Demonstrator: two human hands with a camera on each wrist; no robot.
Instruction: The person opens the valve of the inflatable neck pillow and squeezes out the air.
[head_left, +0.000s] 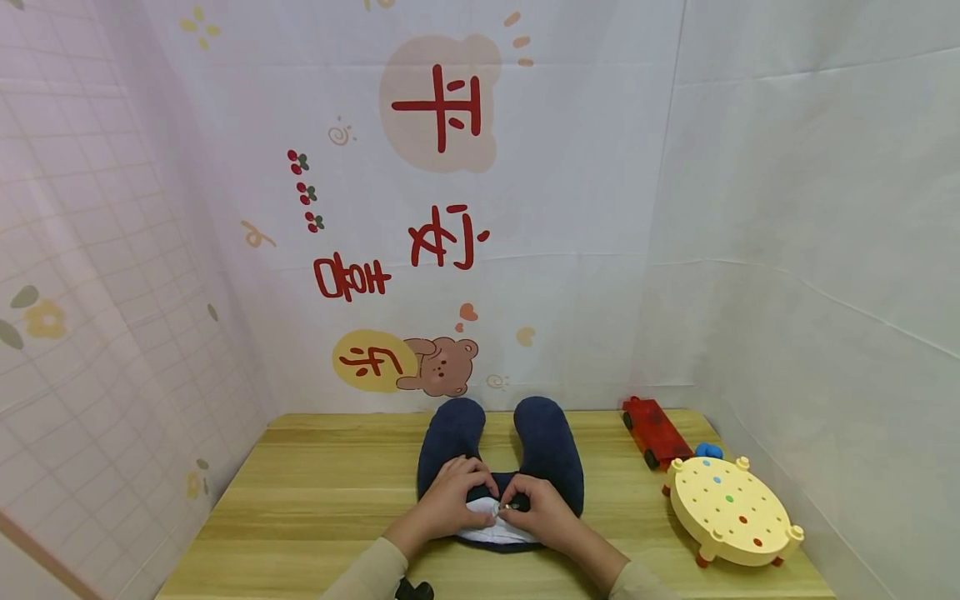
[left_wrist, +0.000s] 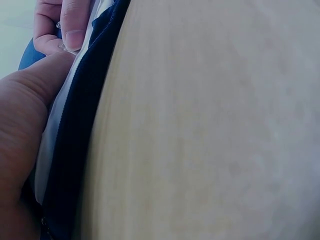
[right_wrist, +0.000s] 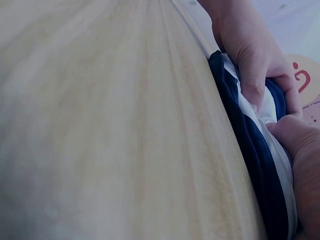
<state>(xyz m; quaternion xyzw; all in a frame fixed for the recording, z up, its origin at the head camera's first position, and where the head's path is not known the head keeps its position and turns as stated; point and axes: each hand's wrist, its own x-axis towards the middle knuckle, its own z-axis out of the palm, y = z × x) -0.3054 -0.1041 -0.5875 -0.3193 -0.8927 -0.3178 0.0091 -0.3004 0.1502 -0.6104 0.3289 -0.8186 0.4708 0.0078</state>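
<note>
A navy U-shaped neck pillow (head_left: 555, 450) lies on the wooden table (head_left: 315, 475), its two arms pointing to the back wall. Along its near curve the zipper (right_wrist: 252, 145) is undone, baring a white inner (head_left: 498, 532). My left hand (head_left: 450, 498) grips this opened part, fingers on the far side and thumb against the white inner. Opposite it, my right hand (head_left: 542, 507) pinches a small clear valve-like piece (left_wrist: 61, 46) at the white inner, thumb and fingertips close together. The fingers hide most of that piece.
At the right stands a round yellow toy table (head_left: 731, 510) with coloured dots and short legs. Behind it are a red toy car (head_left: 654, 432) and a small blue object (head_left: 708, 451). A black object (head_left: 414, 590) shows by the left sleeve. Printed cloth (head_left: 570, 208) hangs around the table.
</note>
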